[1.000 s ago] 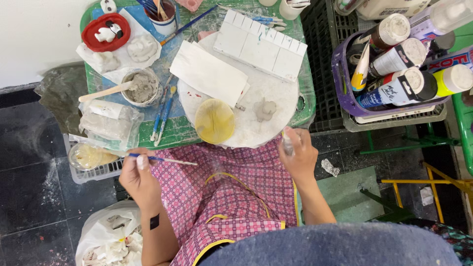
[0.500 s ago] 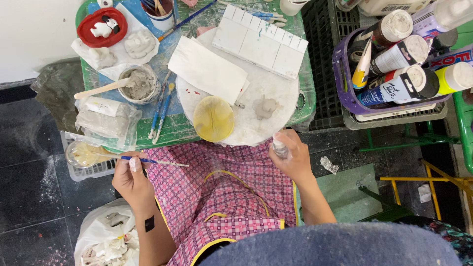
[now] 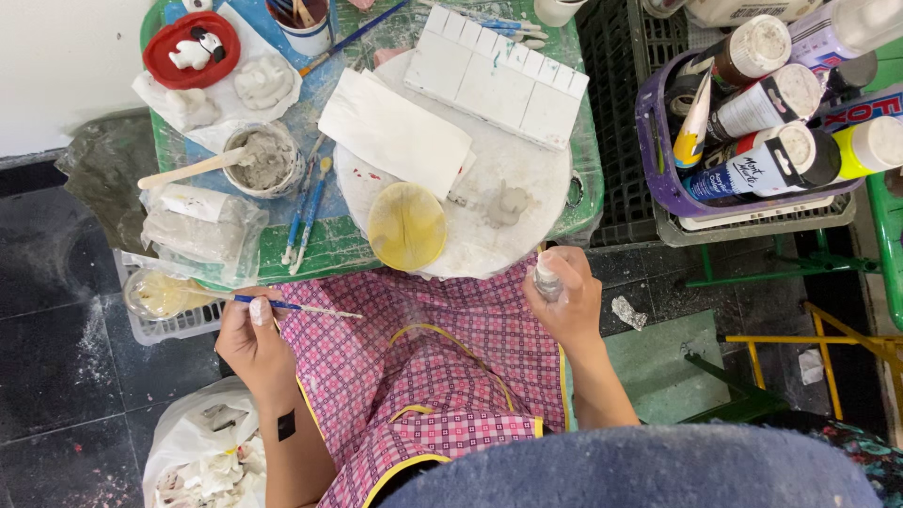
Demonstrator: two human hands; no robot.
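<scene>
now, compared with 1 second back, my right hand [image 3: 564, 301] has come down off the edge of the tabletop [image 3: 348, 246] and sits lower over the pink checked apron [image 3: 423, 329], fingers wrapped round a small spray bottle [image 3: 546, 277] with its nozzle turned toward the round white board [image 3: 489, 179]. a faint haze hangs over the apron between my hands, so i judge a spritz is in progress or only just finished. my left hand [image 3: 252, 339] has also dropped a little and drifted outward; its grip pinches a thin blue-handled brush [image 3: 292, 306], bristle end pointing right across my lap, handle end lying over a small clear cup [image 3: 155, 293] with yellowish liquid in the white basket [image 3: 174, 325].

the small grey clay figure [image 3: 506, 204] rests on the round board, above and slightly left of the bottle, near but not touching my right hand. a yellow translucent dish [image 3: 406, 226] lies on the board's near edge, between the 2 hands and closer to the brush tip. i read this as wetting the clay while the brush waits off the board. farther back sit a white folded sheet [image 3: 395, 132], a white compartmented palette [image 3: 499, 80] and a tub of grey slip [image 3: 261, 160] with a wooden stick in it.
</scene>
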